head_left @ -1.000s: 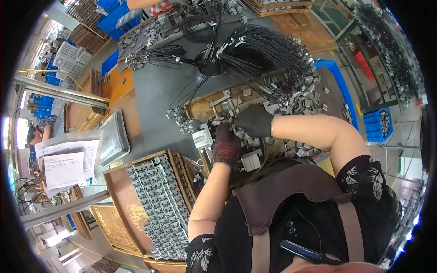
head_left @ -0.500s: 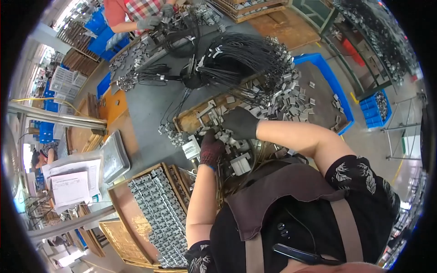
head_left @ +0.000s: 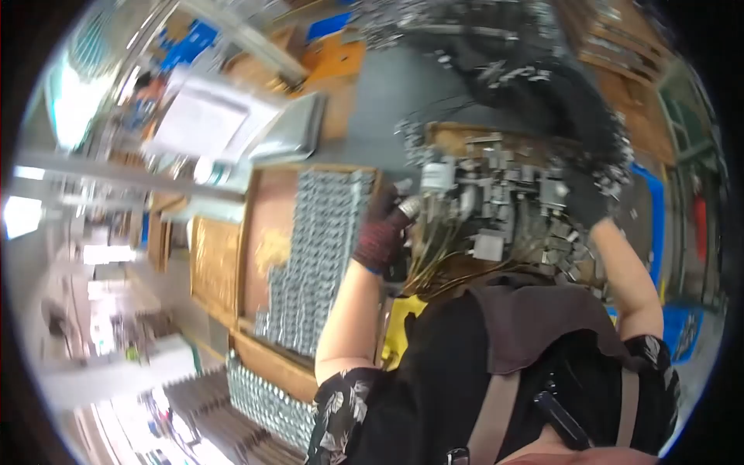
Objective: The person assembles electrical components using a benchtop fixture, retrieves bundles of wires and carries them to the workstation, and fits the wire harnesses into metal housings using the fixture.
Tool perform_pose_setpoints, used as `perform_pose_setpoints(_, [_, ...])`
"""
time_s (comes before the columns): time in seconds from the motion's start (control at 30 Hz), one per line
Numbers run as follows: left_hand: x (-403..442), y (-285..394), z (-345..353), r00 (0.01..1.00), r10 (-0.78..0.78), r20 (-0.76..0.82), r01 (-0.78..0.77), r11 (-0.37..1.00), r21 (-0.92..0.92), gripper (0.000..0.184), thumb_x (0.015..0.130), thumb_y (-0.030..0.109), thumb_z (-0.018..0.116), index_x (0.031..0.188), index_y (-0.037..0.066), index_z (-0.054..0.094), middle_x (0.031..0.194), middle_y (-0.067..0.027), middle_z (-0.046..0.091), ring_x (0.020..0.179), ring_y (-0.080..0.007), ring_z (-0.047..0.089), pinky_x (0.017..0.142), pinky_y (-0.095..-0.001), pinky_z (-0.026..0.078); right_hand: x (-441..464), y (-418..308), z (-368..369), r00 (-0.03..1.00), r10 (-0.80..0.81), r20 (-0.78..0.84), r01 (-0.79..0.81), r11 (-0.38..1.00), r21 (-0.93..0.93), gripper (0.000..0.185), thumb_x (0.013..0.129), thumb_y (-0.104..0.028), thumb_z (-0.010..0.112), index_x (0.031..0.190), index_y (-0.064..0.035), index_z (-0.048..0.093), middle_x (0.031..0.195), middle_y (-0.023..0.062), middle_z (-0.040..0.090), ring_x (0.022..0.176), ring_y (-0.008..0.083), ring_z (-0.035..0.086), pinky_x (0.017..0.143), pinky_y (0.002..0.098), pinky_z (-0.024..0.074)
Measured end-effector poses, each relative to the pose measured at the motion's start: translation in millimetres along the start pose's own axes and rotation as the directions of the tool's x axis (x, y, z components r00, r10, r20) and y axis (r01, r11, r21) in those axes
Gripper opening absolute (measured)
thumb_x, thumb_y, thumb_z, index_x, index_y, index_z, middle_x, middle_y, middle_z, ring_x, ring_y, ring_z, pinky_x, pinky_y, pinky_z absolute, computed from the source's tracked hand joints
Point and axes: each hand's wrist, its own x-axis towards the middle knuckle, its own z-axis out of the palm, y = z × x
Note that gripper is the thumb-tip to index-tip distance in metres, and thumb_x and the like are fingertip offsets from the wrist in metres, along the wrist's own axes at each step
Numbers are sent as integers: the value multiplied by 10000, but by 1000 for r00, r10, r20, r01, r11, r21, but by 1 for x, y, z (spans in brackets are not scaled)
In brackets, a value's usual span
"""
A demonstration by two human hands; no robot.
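My left hand [head_left: 380,232], in a dark red and black glove, is closed around a small shiny metal part [head_left: 409,206] beside the tray of metal pieces. To its right is a white-topped metal block [head_left: 438,177], part of a cluttered metal fixture [head_left: 500,190]. My right hand [head_left: 587,198], in a dark glove, is at the right side of the fixture, near loose metal pieces and black cables [head_left: 570,101]. Blur hides its fingers and anything in them.
A wooden tray [head_left: 267,172] with rows of metal pieces [head_left: 318,248] lies left of my left forearm. Papers [head_left: 205,120] and a clear-covered tray [head_left: 298,128] are at the upper left. A blue bin [head_left: 657,225] stands at the right.
The view has swung left and is blurred. My hands, close together before, are now far apart: the left by the tray of pieces, the right across the fixture. The co-worker's hands have left view.
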Motion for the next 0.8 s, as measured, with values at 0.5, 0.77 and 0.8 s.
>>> perform_pose_setpoints(0.5, [-132, 15, -299, 787, -283, -548, 530, 765, 366, 738, 688, 231, 753, 1334, 25, 461, 1307, -169, 520, 1204, -271, 490, 980, -330, 390, 65, 20, -94, 961, -236, 142, 201, 953, 226, 362, 773, -118, 663, 1124, -73, 590, 1026, 80, 601, 944, 183, 584, 832, 290, 457])
perform_pose_setpoints(0.77, [-127, -6, -315, 809, -279, -517, 488, 809, 327, 593, 706, 227, 751, 1205, -28, 557, 1133, -127, 627, 1013, -233, 586, 866, -329, 454, 137, -64, -78, 999, -17, -45, 47, 544, 838, 265, 826, -227, 620, 1014, -42, 628, 972, 106, 644, 923, 248, 608, 807, 370, 464])
perform_pose_setpoints(0.8, [-129, -12, -320, 810, -266, -523, 449, 854, 262, 591, 703, 213, 757, 1197, -44, 556, 1139, -139, 623, 1024, -235, 584, 870, -326, 454, 147, -75, -63, 1000, -13, 2, 3, 399, 917, 252, 823, -230, 619, 995, -47, 631, 961, 108, 646, 915, 254, 611, 801, 378, 466])
